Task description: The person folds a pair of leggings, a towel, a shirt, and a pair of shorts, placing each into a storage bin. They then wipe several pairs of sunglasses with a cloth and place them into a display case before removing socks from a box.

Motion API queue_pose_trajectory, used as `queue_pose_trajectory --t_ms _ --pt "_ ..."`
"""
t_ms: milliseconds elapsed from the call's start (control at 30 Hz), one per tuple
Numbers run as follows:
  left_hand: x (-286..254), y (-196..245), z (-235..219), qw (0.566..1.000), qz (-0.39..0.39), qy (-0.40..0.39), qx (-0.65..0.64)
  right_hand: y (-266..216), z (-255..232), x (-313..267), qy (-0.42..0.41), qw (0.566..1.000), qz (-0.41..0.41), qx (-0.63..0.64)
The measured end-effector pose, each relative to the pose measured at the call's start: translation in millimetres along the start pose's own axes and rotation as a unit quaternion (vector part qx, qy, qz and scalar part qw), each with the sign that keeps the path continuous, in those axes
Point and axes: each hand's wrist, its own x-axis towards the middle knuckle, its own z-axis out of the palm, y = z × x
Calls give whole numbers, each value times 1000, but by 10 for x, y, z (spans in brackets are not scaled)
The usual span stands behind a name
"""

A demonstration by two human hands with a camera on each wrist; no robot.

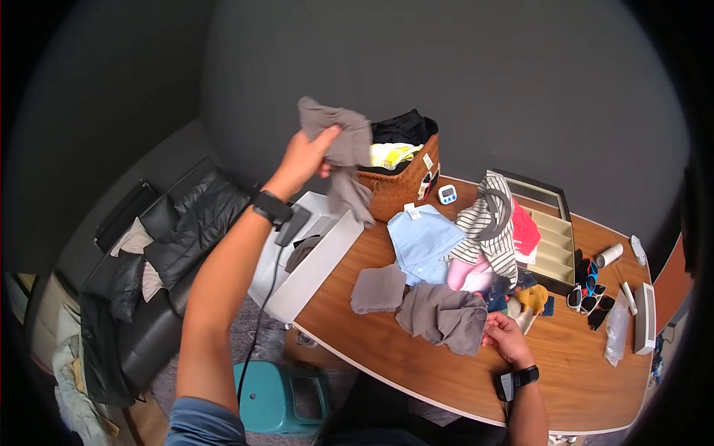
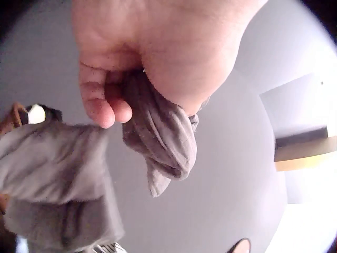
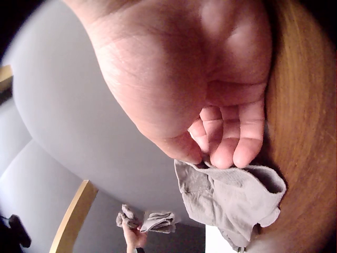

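Note:
My left hand (image 1: pixel 306 157) is raised beside the wicker basket and grips a grey-brown cloth (image 1: pixel 338 134) that hangs down in folds; in the left wrist view the bunched cloth (image 2: pixel 160 132) comes out below the thumb side of the hand (image 2: pixel 163 47). Low over the table's front part, my right hand (image 1: pixel 509 340) pinches the edge of another grey-brown cloth (image 1: pixel 442 316), which lies crumpled on the wood. In the right wrist view, thumb and fingertips (image 3: pixel 226 155) meet on that cloth's rim (image 3: pixel 226 195). A folded grey square (image 1: pixel 378 288) lies to its left.
Behind stands the wicker basket (image 1: pixel 394 195) with clothes inside. A white bin (image 1: pixel 320 256) is at the table's left edge. Light blue (image 1: pixel 424 241), striped (image 1: pixel 483 223) and pink garments lie mid-table, with a compartment box (image 1: pixel 554 249), sunglasses (image 1: pixel 587 301) and a plastic bag (image 1: pixel 616 327) to the right.

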Motion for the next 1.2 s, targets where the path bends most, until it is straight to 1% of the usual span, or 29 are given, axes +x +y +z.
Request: queue_pose_trajectory --t_ms 33,67,100,167,200,267,300,333,367,400,433,467,500,567,633,700,767,800,833,900,933,967,1033,1067,1100,1133,1167,1200 --pt "21 56 166 999 14 -23 -33 -3 6 -7 3 1000 -2 0" --pt "-12 109 341 993 50 -60 -85 -1 5 -10 4 1000 -2 -3" --pt "2 107 427 984 36 -132 -115 3 -3 -5 2 1000 -2 1" --pt "74 -44 494 992 -19 -119 -45 12 2 -13 2 1000 -1 8" --pt "125 -192 471 991 -18 -124 -44 9 16 -12 0 1000 -2 -1" --pt "204 -668 220 989 -58 -135 34 30 -15 -20 6 1000 -6 -4" --pt "230 -987 55 983 -79 -148 75 55 -37 -7 0 1000 -6 -10" --pt "159 -1230 -105 975 -95 -150 134 68 -50 6 -7 1000 -6 -16" --pt "153 -1606 -308 958 -130 -170 188 60 -44 7 -5 1000 -8 -13" --pt "104 -1941 -479 932 -165 -181 266 40 -25 5 -7 1000 -6 -16" --pt "-11 -2112 -596 912 -204 -198 295 25 -16 7 -10 1000 -3 -22" --pt "-151 -2231 -675 903 -251 -211 277 23 -21 9 -6 1000 -4 -21" --pt "-304 -2173 -651 886 -266 -224 307 22 -28 11 -7 1000 -1 -27" --pt "-396 -2299 -645 861 -290 -257 330 37 -28 1 -4 999 7 -33" --pt "-418 -2452 -597 855 -285 -294 319 31 -34 12 1 1000 6 -20" --pt "-448 -2581 -515 858 -289 -338 258 14 -16 6 7 1000 9 -9" --pt "-483 -2707 -437 850 -254 -296 353 -1 -11 -8 13 1000 11 3" --pt "-547 -2474 -322 808 -246 -271 462 -3 -9 -11 13 1000 14 6" --pt "-543 -2498 -288 809 -244 -272 460 -11 -3 -8 12 1000 17 10" --pt "-555 -2562 -280 836 -207 -227 455 -38 9 -8 13 1000 16 13" --pt "-484 -2707 -340 872 -205 -260 361 -37 4 -8 8 1000 18 15" --pt "-494 -2692 -348 871 -202 -261 364 -35 4 -14 4 1000 20 17" --pt "-505 -2665 -359 891 -156 -244 351 -50 17 -28 1 1000 18 18" --pt "-434 -2702 -373 891 -103 -181 404 -59 22 -35 -3 1000 19 17" --pt "-331 -2723 -453 895 -102 -144 411 -51 4 -30 -2 1000 20 18" --pt "-137 -2481 -564 942 -104 -62 314 -23 -16 -20 -3 1000 20 15" --pt "-55 -2348 -593 966 15 0 257 -2 -18 -8 -1 1000 17 14" --pt "73 -2213 -622 957 70 39 280 1 -12 -10 -2 1000 18 16"
